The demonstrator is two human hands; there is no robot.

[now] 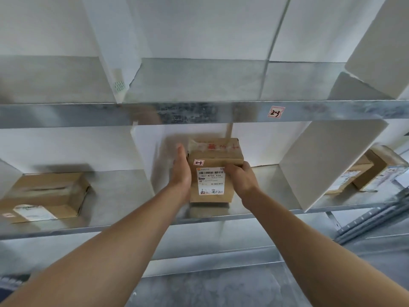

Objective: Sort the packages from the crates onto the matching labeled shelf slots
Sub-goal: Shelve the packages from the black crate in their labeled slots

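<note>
1. Cardboard package (213,173) tagged 2-3 seemingly rests near the front edge of the shelf (271,188), below the 2-3 label (275,111).
2. Left hand (182,171) presses flat against its left side.
3. Right hand (240,176) grips its right edge.

Brown cardboard box (213,173) with white barcode label (211,180); grey metal shelf (199,114).

Both arms are bare: the left forearm (99,247) and the right forearm (309,240) show uncovered skin along all their visible length. Each is slim and smooth, narrowing toward the wrist. The left hand (182,171) and the right hand (243,180) are bare as well. The left hand's fingers (180,152) are blurred, so finer detail there cannot be told.
</note>
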